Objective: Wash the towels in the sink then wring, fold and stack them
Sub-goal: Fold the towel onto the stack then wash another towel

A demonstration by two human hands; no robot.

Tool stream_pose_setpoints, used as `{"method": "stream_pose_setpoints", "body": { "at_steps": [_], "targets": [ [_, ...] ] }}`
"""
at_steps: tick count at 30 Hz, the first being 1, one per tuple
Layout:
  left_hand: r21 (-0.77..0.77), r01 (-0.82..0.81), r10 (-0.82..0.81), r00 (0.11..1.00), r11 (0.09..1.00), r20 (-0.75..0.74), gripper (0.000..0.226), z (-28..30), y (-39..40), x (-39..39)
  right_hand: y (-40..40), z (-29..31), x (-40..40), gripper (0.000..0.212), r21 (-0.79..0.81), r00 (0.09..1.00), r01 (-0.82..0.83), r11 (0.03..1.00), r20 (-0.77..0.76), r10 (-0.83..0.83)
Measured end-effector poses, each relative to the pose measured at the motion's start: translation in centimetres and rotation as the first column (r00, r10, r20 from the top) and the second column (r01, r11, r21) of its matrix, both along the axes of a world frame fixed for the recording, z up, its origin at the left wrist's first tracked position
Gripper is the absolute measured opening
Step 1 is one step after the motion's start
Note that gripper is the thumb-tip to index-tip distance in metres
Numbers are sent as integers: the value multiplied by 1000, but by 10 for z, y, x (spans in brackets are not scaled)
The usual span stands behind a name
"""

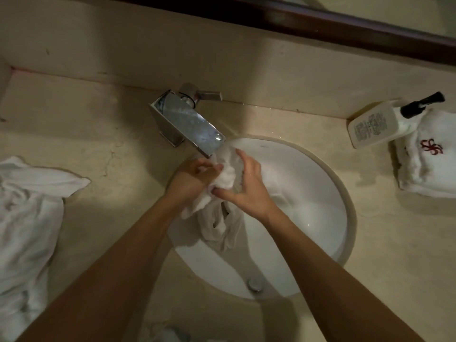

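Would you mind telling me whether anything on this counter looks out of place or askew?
Yes: the soap bottle lies tipped over on the counter, its pump resting on the folded towel. At left, a towel lies crumpled, unfolded.

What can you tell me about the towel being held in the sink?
The towel is white terry cloth, bunched and wet-looking, held just under the faucet spout over the white sink. The left hand grips one side, the right hand clasps the other. Its lower part hangs in grey-looking folds into the basin.
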State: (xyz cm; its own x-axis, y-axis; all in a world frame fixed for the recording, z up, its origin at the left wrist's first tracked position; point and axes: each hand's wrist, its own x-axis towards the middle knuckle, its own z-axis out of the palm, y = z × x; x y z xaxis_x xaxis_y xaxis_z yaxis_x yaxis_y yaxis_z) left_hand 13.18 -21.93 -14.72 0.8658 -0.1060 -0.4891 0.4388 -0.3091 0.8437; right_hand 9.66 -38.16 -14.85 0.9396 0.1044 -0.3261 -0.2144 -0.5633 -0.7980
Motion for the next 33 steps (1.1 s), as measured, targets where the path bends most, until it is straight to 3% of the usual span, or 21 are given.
{"method": "stream_pose_setpoints", "body": {
  "at_steps": [1, 3, 6, 9, 11, 13, 16, 18, 21, 22, 24, 26, 28, 30, 33],
  "targets": [
    [-14, 71, -71, 997, 997, -15, 31, 1, 3, 4, 0, -1, 5, 94, -15, 994, -103, 995, 38, 104],
    [30, 221, -220, 975, 975, -27, 52, 0, 8, 10, -2, 1, 16, 71, -3, 972, -234, 972, 6, 234],
    [192, 402, -408, 913, 895, -8, 69, 1, 13, 14, -17, 9, 34, 36, -82, 963, -242, 967, -143, 229],
    [516, 508, -569, 821, 690, -49, 61, 2, 9, 18, -39, 11, 37, 21, -49, 965, -234, 971, -133, 226],
    [717, 423, -571, 820, 553, -43, 37, 6, 3, 21, -52, 12, 31, 16, 77, 988, -65, 995, -138, 75],
    [807, 315, -547, 837, 499, 11, 30, 9, -1, 23, -59, 16, 23, 15, 245, 966, 211, 946, -203, -163],
    [838, 228, -514, 855, 496, 71, 37, 16, -3, 17, -60, 21, 7, 22, 315, 884, 446, 838, -300, -358],
    [818, 176, -483, 864, 548, 138, 32, 13, -1, 8, -55, 18, -5, 26, 290, 833, 538, 792, -325, -447],
    [682, 178, -358, 924, 710, 132, 34, 4, 3, -6, -47, 8, -20, 27, 229, 683, 696, 681, -505, -528],
    [611, 179, -285, 955, 771, 79, 37, 2, 3, -11, -42, 4, -24, 28, 244, 585, 775, 582, -625, -517],
    [453, 156, -151, 987, 878, -48, 37, -2, 2, -22, -33, -2, -33, 23, 347, 417, 906, 241, -825, -382],
    [196, 64, -31, 986, 979, -165, 36, -10, 4, -31, -25, -1, -38, 20, 391, 344, 916, -88, -881, -324],
    [-53, -65, 47, 953, 996, -301, 43, -7, 7, -39, -21, -4, -31, 27, 386, 276, 878, -283, -891, -360],
    [-331, -328, 144, 868, 885, -475, 36, -8, 8, -45, -18, -6, -18, 26, 364, 232, 879, -308, -891, -390],
    [-579, -633, 154, 732, 515, -663, 35, -4, 13, -51, -19, -4, -9, 24, 382, 297, 893, -239, -897, -326]
  ]
}}
